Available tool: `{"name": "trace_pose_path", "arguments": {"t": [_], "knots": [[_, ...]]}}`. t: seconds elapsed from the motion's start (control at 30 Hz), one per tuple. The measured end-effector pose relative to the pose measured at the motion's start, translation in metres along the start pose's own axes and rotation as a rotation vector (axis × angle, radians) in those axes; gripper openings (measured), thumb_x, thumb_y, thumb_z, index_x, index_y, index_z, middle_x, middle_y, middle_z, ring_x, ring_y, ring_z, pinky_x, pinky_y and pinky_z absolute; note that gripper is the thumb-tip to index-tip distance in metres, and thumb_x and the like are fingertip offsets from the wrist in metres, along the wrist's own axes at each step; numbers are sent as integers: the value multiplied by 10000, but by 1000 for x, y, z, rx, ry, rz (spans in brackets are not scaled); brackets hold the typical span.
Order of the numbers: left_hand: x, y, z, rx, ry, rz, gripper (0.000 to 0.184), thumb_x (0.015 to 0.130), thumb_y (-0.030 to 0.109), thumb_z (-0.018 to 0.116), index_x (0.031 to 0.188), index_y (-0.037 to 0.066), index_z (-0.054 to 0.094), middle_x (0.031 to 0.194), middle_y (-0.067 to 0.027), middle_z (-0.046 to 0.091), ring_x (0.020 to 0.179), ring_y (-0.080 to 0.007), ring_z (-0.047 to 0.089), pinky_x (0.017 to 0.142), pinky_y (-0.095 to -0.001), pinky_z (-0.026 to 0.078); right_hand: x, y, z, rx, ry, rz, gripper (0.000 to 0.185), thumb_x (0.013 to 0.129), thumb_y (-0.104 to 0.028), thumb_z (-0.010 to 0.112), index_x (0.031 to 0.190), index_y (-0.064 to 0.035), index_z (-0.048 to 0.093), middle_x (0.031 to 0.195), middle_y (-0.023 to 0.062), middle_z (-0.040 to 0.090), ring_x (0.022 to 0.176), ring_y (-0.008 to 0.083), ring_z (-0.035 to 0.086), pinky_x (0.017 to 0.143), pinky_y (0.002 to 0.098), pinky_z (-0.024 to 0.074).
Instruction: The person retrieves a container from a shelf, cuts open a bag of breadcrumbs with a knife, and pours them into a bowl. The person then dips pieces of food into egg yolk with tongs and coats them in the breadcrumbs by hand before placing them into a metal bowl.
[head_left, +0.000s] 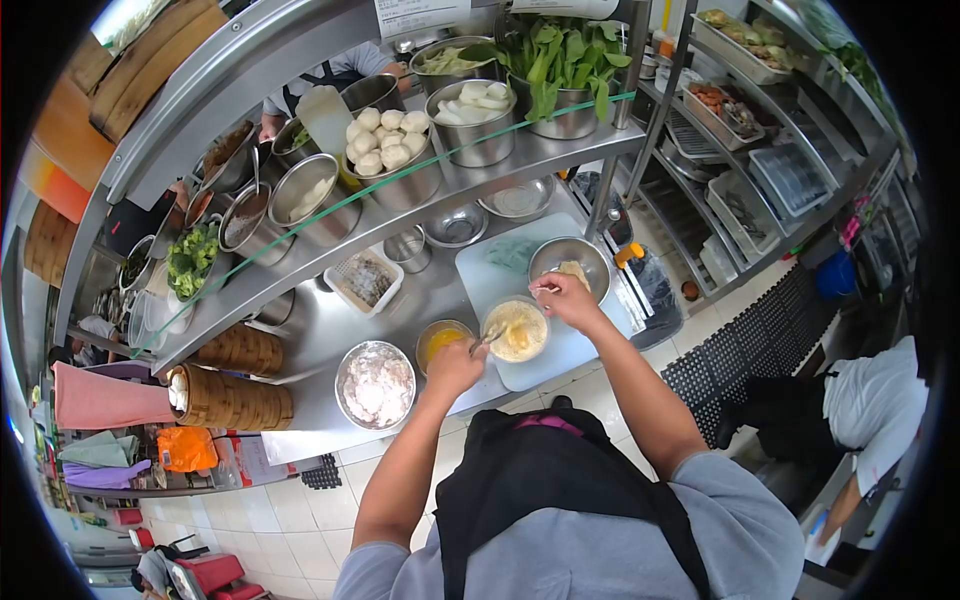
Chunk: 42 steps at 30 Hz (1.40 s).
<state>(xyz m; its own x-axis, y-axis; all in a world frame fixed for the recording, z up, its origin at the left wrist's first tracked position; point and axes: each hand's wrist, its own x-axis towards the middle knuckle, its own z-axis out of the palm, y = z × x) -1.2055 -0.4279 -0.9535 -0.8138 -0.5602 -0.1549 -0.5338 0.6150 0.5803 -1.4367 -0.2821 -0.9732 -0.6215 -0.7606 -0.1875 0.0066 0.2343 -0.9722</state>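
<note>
My left hand (pixel 455 369) is closed around a slim metal utensil (pixel 488 338); its far end reaches into a bowl of pale yellow crumbs (pixel 520 347). A darker yellow, wet-looking lump lies among the crumbs. My right hand (pixel 568 302) hovers between that bowl and a steel bowl (pixel 546 262), fingertips pinched; what they hold, if anything, is too small to name. Inside the steel bowl rests a crumb-coloured piece (pixel 573 271). Beside my left hand are a bowl of yellow liquid, like beaten egg (pixel 436 341), and a steel bowl of white flour-like powder (pixel 375 388).
A white cutting board (pixel 612 318) lies under the crumb bowl. Behind it stands a white tub of greyish pieces (pixel 364 281). An overhead steel shelf (pixel 420 205) carries several food pots. Bamboo steamers (pixel 240 400) sit at left. A co-worker (pixel 875 400) bends at far right.
</note>
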Motion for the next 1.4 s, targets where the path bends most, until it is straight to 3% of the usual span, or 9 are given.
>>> {"name": "trace_pose_path", "arguments": {"t": [0.07,0.23,0.4,0.7,1.0,1.1,1.23,1.27,1.4], "knots": [[2,-1,7,297,-34,-74,420,966,437,548,1076,56,684,983,-249,720,956,-429,696,822,-550,544,2,11,4,-112,-2,-74,247,881,-174,667,1063,-17,720,887,60,707,795,139,660,719,297,559],[-9,0,-19,235,27,-89,411,966,415,561,1096,43,676,952,-255,718,927,-445,693,820,-547,540,-2,16,28,-480,21,-192,266,846,-146,633,1065,-32,730,995,167,741,907,329,712,849,392,553],[-29,-16,-35,108,159,-35,385,962,380,592,1116,38,679,927,-256,714,903,-464,685,821,-544,533,22,68,65,-925,-176,-166,635,770,-197,697,1392,-142,583,1323,178,637,1233,370,584,1062,442,467],[-93,-71,-43,-10,256,-225,348,959,334,615,1129,37,679,938,-261,715,917,-471,676,825,-531,519,39,52,61,-949,-576,-207,473,738,-188,681,1209,-136,690,1216,153,687,1130,344,643,983,436,511],[-126,-107,-50,-106,399,-317,332,970,299,619,1118,8,684,967,-267,713,921,-472,675,825,-506,519,16,19,72,-1069,-87,-169,520,713,-118,685,1222,-37,624,1156,221,679,1067,397,661,917,442,548],[-128,-112,-52,-134,414,-323,321,971,290,622,1106,7,687,955,-266,713,901,-466,681,809,-502,523,11,34,86,-1138,-214,-114,503,754,-176,709,1225,-53,582,1114,283,665,1025,443,659,924,464,542],[-133,-110,-62,-137,435,-353,309,975,288,619,1094,10,686,935,-264,709,882,-463,681,786,-505,522,27,3,62,-892,-405,19,266,803,-179,653,1020,-31,689,1031,218,712,990,383,685,854,438,549],[-134,-108,-64,-154,411,-389,307,975,287,618,1091,11,685,929,-262,708,879,-463,680,781,-507,520,34,13,55,-799,-347,-33,206,821,-192,620,901,-24,708,975,195,731,930,371,698,823,437,542],[-135,-126,-48,-102,436,-354,312,974,291,619,1090,9,685,914,-262,707,868,-468,679,775,-512,520,46,54,67,-826,-369,-192,218,835,-192,594,912,-25,712,966,206,730,890,387,698,813,454,538]]}}
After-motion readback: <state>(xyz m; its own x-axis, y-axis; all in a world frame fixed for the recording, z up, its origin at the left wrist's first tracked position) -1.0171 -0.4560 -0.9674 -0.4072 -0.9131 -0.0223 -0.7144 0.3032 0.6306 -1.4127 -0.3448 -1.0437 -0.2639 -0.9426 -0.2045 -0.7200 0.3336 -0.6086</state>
